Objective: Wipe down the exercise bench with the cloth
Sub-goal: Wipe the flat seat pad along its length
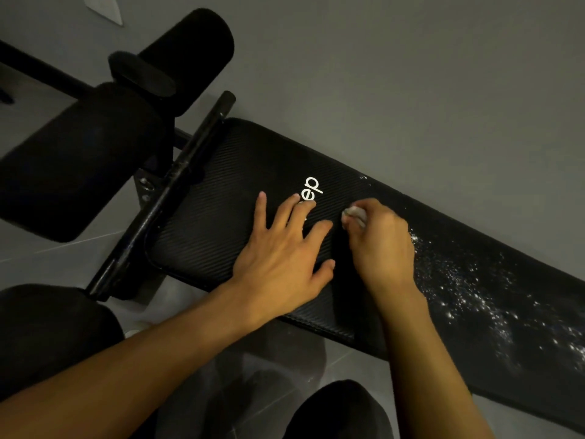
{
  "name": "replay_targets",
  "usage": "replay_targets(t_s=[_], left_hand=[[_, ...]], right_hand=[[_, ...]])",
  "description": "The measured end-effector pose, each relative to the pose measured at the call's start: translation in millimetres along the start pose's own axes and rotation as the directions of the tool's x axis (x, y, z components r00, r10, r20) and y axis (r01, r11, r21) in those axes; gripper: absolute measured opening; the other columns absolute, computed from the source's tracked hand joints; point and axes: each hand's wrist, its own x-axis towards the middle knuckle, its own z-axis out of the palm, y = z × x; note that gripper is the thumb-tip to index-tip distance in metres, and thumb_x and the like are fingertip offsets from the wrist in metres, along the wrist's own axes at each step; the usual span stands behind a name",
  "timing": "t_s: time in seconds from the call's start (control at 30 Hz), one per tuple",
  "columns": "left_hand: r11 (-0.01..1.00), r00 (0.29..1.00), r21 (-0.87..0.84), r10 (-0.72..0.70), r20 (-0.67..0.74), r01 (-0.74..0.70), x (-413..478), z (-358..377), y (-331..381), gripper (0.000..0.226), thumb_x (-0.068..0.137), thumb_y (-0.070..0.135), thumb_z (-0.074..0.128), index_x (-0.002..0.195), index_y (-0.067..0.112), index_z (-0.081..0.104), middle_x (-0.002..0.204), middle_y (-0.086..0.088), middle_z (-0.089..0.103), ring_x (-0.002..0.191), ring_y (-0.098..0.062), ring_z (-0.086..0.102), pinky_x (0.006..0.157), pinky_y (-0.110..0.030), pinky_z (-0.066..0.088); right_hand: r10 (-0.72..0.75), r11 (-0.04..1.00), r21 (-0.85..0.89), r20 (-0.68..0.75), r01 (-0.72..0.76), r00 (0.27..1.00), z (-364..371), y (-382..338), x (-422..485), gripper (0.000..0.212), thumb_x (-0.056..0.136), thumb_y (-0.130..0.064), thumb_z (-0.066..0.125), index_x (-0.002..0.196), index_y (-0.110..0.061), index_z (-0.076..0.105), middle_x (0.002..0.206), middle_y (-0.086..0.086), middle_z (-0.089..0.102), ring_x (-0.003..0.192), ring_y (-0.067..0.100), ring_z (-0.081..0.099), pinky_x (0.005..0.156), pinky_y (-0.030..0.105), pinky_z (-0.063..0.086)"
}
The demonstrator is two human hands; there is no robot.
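Observation:
The black padded exercise bench [221, 191] runs from the upper middle down to the right edge, with white letters printed on its ribbed seat pad. White specks and droplets cover the pad's right part. My left hand [285, 251] lies flat on the seat pad with fingers spread, partly over the letters. Just to its right, my right hand [380, 242] is curled around a small pale cloth [356, 213] and holds it against the pad. Only a bit of the cloth shows past the fingers.
Black foam leg rollers [79, 160] stand at the left, with another roller [190, 55] above them. A black metal bar [177, 185] crosses the end of the bench. A grey wall rises behind the bench, and grey floor tiles [269, 375] lie below.

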Motion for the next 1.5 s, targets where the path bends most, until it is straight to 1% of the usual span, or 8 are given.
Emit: replay_targets(t_s=[0.17, 0.27, 0.4, 0.63, 0.93, 1.2, 1.37, 1.5], left_hand=[[1.000, 1.000, 0.000, 0.003, -0.002, -0.003, 1.1, 0.9, -1.3, 0.063, 0.089, 0.059, 0.045, 0.142, 0.025, 0.048, 0.154, -0.014, 0.037, 0.150, -0.033, 0.024, 0.117, -0.070, 0.014], [1.000, 1.000, 0.004, 0.007, 0.004, -0.007, 2.6, 0.7, -0.8, 0.064, 0.089, 0.060, 0.044, 0.142, 0.025, 0.048, 0.153, -0.014, 0.038, 0.149, -0.033, 0.026, 0.117, -0.071, 0.015], [1.000, 1.000, 0.005, 0.000, 0.016, 0.000, 2.9, -1.3, -0.4, 0.063, 0.089, 0.060, 0.044, 0.142, 0.026, 0.048, 0.154, -0.014, 0.036, 0.150, -0.033, 0.024, 0.117, -0.071, 0.013], [1.000, 1.000, 0.018, -0.003, 0.022, 0.003, 4.6, -1.1, 0.4, 0.062, 0.088, 0.060, 0.044, 0.140, 0.026, 0.049, 0.155, -0.014, 0.036, 0.150, -0.034, 0.024, 0.117, -0.070, 0.011], [1.000, 0.999, 0.020, -0.011, 0.045, 0.010, 4.8, -3.7, 0.8, 0.067, 0.091, 0.061, 0.040, 0.147, 0.025, 0.042, 0.159, -0.014, 0.032, 0.152, -0.033, 0.018, 0.117, -0.070, 0.009], [1.000, 0.999, 0.014, -0.005, 0.036, 0.004, 4.5, -1.9, 0.4, 0.066, 0.090, 0.060, 0.042, 0.145, 0.024, 0.045, 0.156, -0.014, 0.035, 0.151, -0.033, 0.020, 0.117, -0.070, 0.010], [1.000, 0.999, 0.024, -0.006, 0.043, 0.005, 5.8, -3.4, -0.2, 0.066, 0.091, 0.060, 0.040, 0.145, 0.024, 0.045, 0.157, -0.015, 0.034, 0.151, -0.033, 0.020, 0.117, -0.070, 0.011], [1.000, 0.999, 0.030, -0.011, 0.045, 0.009, 5.1, -2.5, 0.6, 0.065, 0.090, 0.060, 0.040, 0.144, 0.024, 0.048, 0.156, -0.015, 0.036, 0.151, -0.034, 0.022, 0.117, -0.070, 0.012]], right_hand=[[-0.065, 0.998, 0.035, 0.252, 0.058, 0.966, -15.3, 11.2, -30.5, 0.012, 0.095, -0.030, 0.064, 0.106, -0.033, 0.064, 0.102, -0.016, 0.069, 0.094, 0.004, 0.068, 0.082, 0.039, 0.060], [-0.039, 0.997, 0.072, 0.193, 0.026, 0.980, -13.7, 9.5, -14.4, 0.012, 0.094, -0.026, 0.067, 0.105, -0.030, 0.066, 0.091, -0.020, 0.066, 0.092, 0.004, 0.068, 0.082, 0.037, 0.060], [-0.006, 1.000, -0.003, 0.058, 0.007, 0.998, -3.7, -4.1, 26.9, 0.019, 0.096, -0.031, 0.064, 0.114, -0.024, 0.064, 0.110, -0.001, 0.070, 0.099, 0.022, 0.068, 0.083, 0.046, 0.058], [-0.101, 0.994, 0.056, 0.198, 0.092, 0.975, -10.3, 2.2, 1.5, 0.020, 0.091, -0.034, 0.070, 0.107, -0.035, 0.057, 0.096, -0.010, 0.067, 0.090, 0.015, 0.067, 0.075, 0.047, 0.059], [0.002, 1.000, -0.013, 0.036, -0.002, 0.999, 2.8, -17.3, 75.9, 0.017, 0.096, -0.027, 0.062, 0.111, -0.020, 0.064, 0.105, 0.010, 0.071, 0.099, 0.034, 0.067, 0.080, 0.042, 0.055], [-0.039, 0.996, 0.088, 0.133, 0.028, 0.990, -11.1, 8.1, 26.5, 0.014, 0.094, -0.033, 0.068, 0.107, -0.030, 0.065, 0.094, -0.015, 0.067, 0.092, 0.010, 0.067, 0.080, 0.044, 0.060], [0.037, 0.998, 0.053, 0.030, -0.038, 0.999, -5.6, -0.1, 74.3, 0.015, 0.095, -0.028, 0.064, 0.108, -0.022, 0.067, 0.101, 0.002, 0.072, 0.097, 0.028, 0.069, 0.083, 0.047, 0.058], [-0.051, 0.997, 0.057, 0.109, 0.045, 0.993, -5.1, 3.4, 68.5, 0.016, 0.097, -0.031, 0.062, 0.111, -0.025, 0.067, 0.100, 0.002, 0.072, 0.092, 0.023, 0.069, 0.082, 0.045, 0.059]])
